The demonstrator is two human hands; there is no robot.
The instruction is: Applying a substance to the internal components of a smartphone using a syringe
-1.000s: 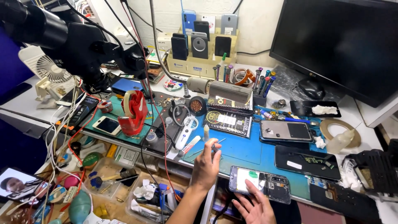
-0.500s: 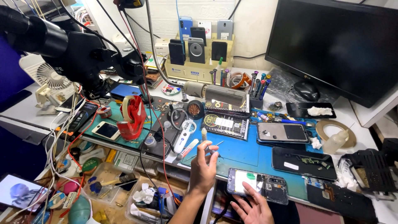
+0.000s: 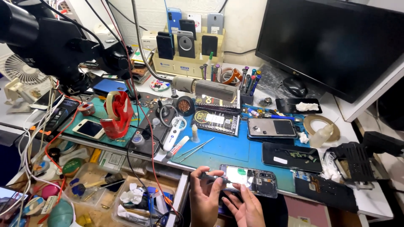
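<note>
My left hand (image 3: 205, 196) is closed around a short dark tool (image 3: 212, 178) whose tip points at an opened phone (image 3: 249, 180). The phone lies back-open on the near edge of the blue work mat (image 3: 229, 148), showing a board and a green patch. My right hand (image 3: 245, 208) is just below the phone, with its fingers apart and its fingertips at the phone's near edge. Metal tweezers (image 3: 195, 149) lie loose on the mat beyond my left hand.
More phones (image 3: 272, 128) and a dark phone panel (image 3: 292, 156) lie on the mat's right. A red tape dispenser (image 3: 117, 114), a microscope arm (image 3: 63, 42) and cables crowd the left. A black monitor (image 3: 336, 42) stands back right. Open drawers (image 3: 126, 197) hold clutter below.
My left hand has come back from over the mat to the near edge. The thin tool it held up is gone from it, and it grips a dark tool at the phone.
</note>
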